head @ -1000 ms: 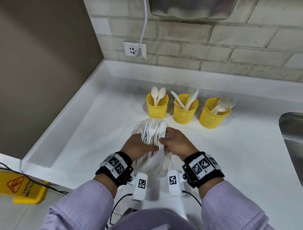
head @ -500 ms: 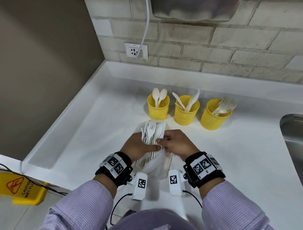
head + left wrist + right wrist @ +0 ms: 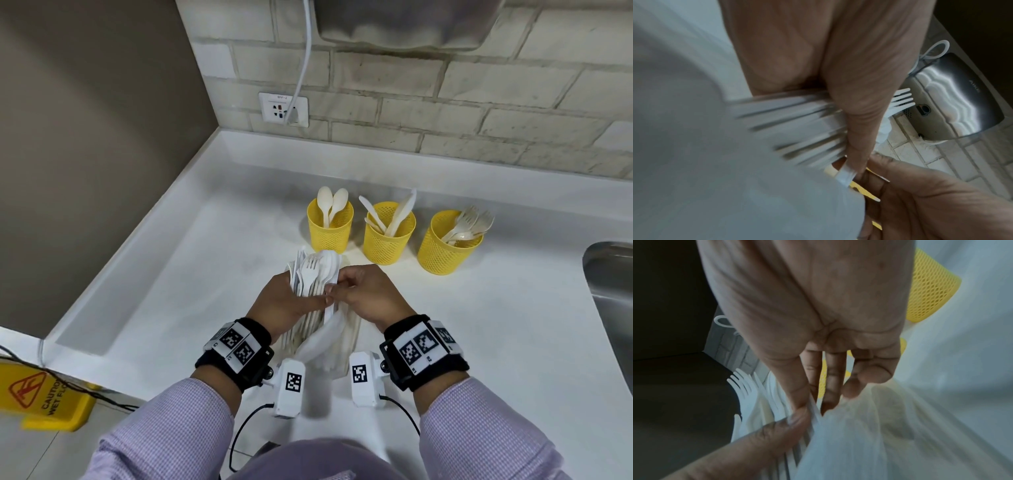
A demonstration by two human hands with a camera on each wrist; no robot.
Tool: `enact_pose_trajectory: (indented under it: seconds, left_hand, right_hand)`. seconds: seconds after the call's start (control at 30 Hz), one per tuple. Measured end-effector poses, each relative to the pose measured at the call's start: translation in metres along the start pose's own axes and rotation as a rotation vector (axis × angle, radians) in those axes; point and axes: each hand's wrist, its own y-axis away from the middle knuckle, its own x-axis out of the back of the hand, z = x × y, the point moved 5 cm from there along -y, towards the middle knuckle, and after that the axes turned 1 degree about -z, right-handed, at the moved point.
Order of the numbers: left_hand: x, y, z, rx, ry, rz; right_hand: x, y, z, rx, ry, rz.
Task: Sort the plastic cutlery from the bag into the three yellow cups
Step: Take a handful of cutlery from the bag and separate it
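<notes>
Three yellow mesh cups stand in a row: the left cup (image 3: 330, 229) holds spoons, the middle cup (image 3: 388, 240) knives, the right cup (image 3: 445, 250) forks. In front of them my left hand (image 3: 301, 301) grips a bundle of white cutlery (image 3: 313, 274) that sticks out of a thin plastic bag (image 3: 325, 342). My right hand (image 3: 342, 286) pinches one white piece (image 3: 815, 408) at the bundle's right edge between thumb and forefinger. Which kind of piece it is stays hidden. The left wrist view shows the gripped handles (image 3: 797, 121) and fork tines (image 3: 902, 99).
The white counter (image 3: 171, 274) meets a brick wall at the back and a brown wall on the left. A steel sink (image 3: 613, 291) lies at the right edge. A hand dryer (image 3: 407, 20) hangs above, its cord plugged into a socket (image 3: 283, 109). A yellow wet-floor sign (image 3: 37, 397) stands below left.
My right fingertips have shifted slightly left onto the bundle's right edge. The left hand has kept its grip on the bundle, which has barely moved.
</notes>
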Motion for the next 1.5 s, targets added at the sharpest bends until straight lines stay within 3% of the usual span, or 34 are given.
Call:
enact_pose_trajectory:
  seconds: [0.33,0.57,0.7,0.93,1.07,1.2,1.37,1.43,1.5]
  left_hand:
    - [0.0,-0.001,0.003,-0.023,-0.038,-0.032]
    - [0.001,-0.004,0.006,-0.076,-0.122,0.015]
    - [-0.002,-0.006,0.005,-0.076,-0.049,0.022]
    - [-0.013,-0.007,0.01,0.003,0.179,-0.066]
    - [-0.017,-0.01,0.009,-0.024,0.132,-0.148]
    - [-0.016,-0.012,0.011,-0.054,0.121,-0.077]
    - [-0.006,-0.015,0.021,-0.111,0.147,-0.011]
    - [-0.001,-0.016,0.031,-0.152,0.138,0.025]
    - [0.0,-0.016,0.046,-0.192,0.148,0.035]
  right_hand:
    - [0.005,0.001,-0.006,-0.061,-0.108,-0.033]
    - [0.013,0.003,-0.01,-0.052,-0.19,0.008]
    - [0.017,0.003,-0.011,-0.032,-0.219,0.062]
    - [0.011,0.001,-0.021,0.002,-0.205,0.086]
    - [0.003,-0.001,-0.025,0.026,-0.155,0.085]
    - [-0.001,0.0,-0.03,0.085,-0.058,0.11]
    - [0.01,0.004,-0.027,0.087,-0.142,0.251]
    - [0.008,0.006,-0.021,0.038,-0.201,0.199]
    - [-0.001,0.007,-0.019,0.017,-0.208,0.04]
